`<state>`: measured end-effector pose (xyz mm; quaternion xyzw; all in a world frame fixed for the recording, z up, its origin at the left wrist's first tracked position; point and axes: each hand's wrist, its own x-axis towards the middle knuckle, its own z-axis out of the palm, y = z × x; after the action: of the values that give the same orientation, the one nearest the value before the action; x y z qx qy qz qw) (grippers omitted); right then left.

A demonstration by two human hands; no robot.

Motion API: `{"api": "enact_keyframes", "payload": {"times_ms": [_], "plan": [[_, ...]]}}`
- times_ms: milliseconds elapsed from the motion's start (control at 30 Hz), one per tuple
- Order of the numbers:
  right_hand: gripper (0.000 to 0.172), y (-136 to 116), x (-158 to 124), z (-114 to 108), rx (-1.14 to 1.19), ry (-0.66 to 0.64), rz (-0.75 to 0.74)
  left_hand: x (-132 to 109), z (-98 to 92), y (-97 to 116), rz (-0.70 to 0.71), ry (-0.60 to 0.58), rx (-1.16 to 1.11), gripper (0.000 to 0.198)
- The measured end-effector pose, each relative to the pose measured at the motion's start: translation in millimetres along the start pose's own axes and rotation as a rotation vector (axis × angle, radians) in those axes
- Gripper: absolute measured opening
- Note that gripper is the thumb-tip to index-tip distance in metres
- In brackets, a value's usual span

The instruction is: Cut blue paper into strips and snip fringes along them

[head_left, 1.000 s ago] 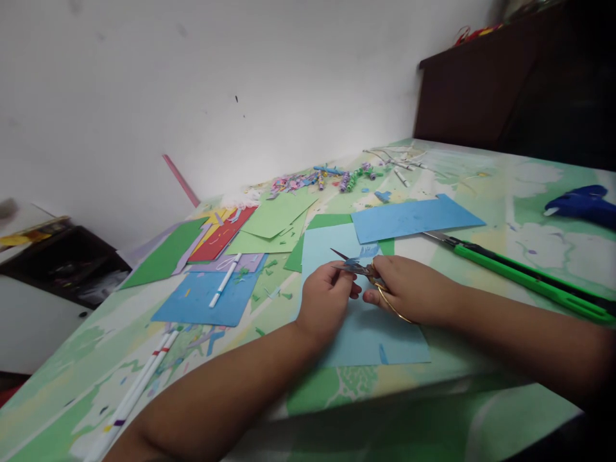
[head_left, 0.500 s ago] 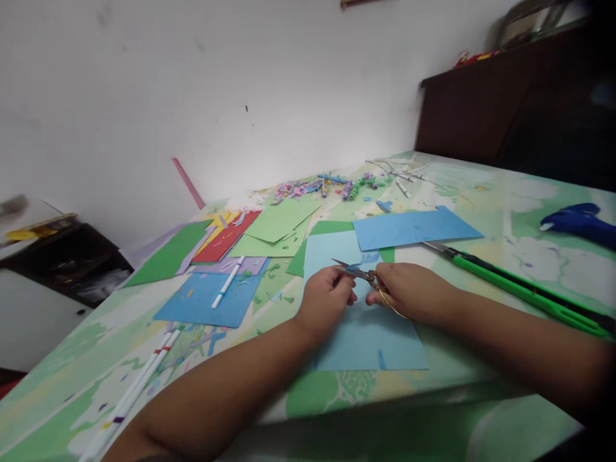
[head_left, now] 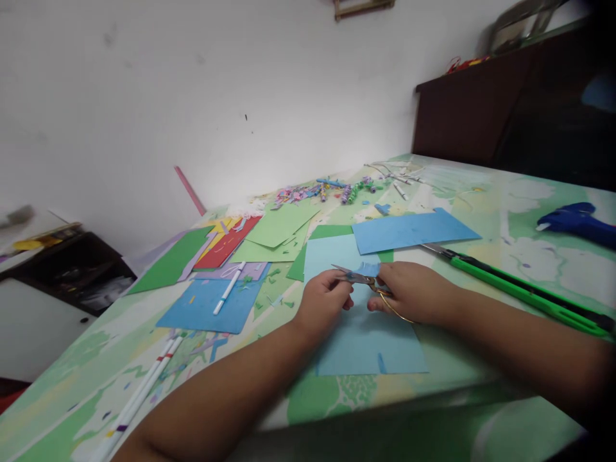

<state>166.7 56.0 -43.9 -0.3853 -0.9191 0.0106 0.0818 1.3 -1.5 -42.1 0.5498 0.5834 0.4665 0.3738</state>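
Note:
My right hand (head_left: pixel 414 292) is closed round small gold-handled scissors (head_left: pixel 359 278), whose blades point left. My left hand (head_left: pixel 323 301) pinches a small fringed strip of blue paper (head_left: pixel 368 268) at the blades. Both hands hover over a light blue sheet (head_left: pixel 366 333) that lies on the green patterned table (head_left: pixel 481 212).
Coloured sheets lie about: a blue sheet (head_left: pixel 414 230), a blue sheet with a white pen (head_left: pixel 230 287), green, red and lilac ones. A green utility knife (head_left: pixel 520 290) lies at right, a blue glue gun (head_left: pixel 575 218) beyond. Paper curls (head_left: pixel 332 189) litter the far edge. White sticks (head_left: pixel 144 385) lie at left.
The scissor blades have closed on the blue strip and the hands stay nearly in place. The camera has tilted up slightly.

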Motion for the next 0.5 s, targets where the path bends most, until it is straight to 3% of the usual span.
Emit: {"api": "enact_keyframes", "payload": {"times_ms": [133, 267, 400, 500], "plan": [[0.040, 19, 0, -7, -0.013, 0.061, -0.034, 4, -1.4, -4, -0.025, 0.106, -0.063, 0.014], [0.034, 38, 2, -18, 0.037, 0.144, 0.135, 11, -5.4, -10, -0.018, 0.200, -0.068, 0.013], [0.030, 41, 4, -16, 0.322, 0.249, 0.252, 13, -8.7, -12, 0.012, 0.180, 0.018, 0.015], [0.029, 31, 4, -8, 0.517, 0.294, 0.199, 10, -7.5, -10, 0.052, 0.113, 0.127, 0.019]]}}
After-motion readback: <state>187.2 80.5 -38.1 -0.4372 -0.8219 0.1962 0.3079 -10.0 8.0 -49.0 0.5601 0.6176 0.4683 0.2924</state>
